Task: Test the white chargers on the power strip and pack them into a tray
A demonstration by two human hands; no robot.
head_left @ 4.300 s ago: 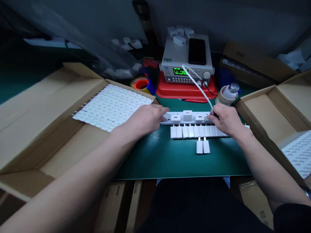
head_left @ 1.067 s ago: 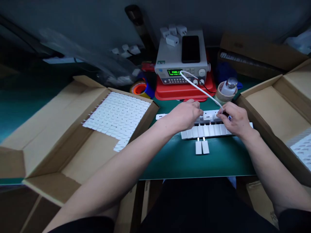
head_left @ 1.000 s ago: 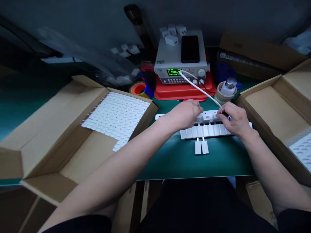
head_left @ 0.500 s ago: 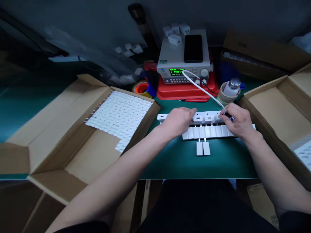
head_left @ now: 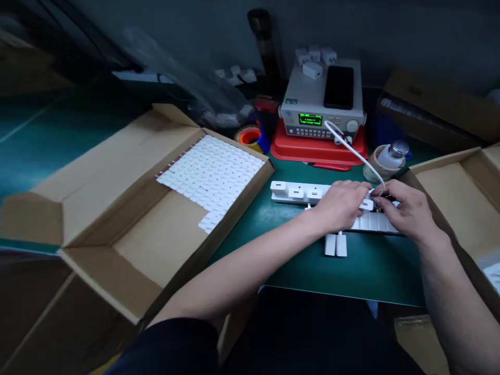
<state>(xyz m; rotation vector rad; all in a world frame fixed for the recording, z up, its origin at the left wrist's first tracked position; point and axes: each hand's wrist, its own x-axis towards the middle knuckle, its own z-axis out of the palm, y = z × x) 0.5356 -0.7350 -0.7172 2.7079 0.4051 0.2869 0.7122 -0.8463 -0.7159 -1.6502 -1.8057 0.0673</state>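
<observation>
A white power strip (head_left: 291,191) lies across the green mat (head_left: 297,263) with white chargers plugged into it. My left hand (head_left: 341,204) curls over its right part, fingers closed on a white charger (head_left: 367,204). My right hand (head_left: 408,208) pinches the plug end of a white cable (head_left: 351,148) right beside that charger. The cable runs back to a grey tester (head_left: 312,107) with a green display. A row of white chargers (head_left: 377,223) lies flat under my hands, and two more chargers (head_left: 336,245) lie nearer me.
An open cardboard box (head_left: 117,172) on the left holds a layer of white chargers (head_left: 214,169). Another open box (head_left: 449,179) stands at the right. The tester sits on a red tray (head_left: 312,152), with a black phone (head_left: 339,87) on top. A tape roll (head_left: 250,137) and a bottle (head_left: 390,155) stand behind.
My left hand has moved right along the power strip until it meets my right hand. The view has swung left, so everything sits further right in frame.
</observation>
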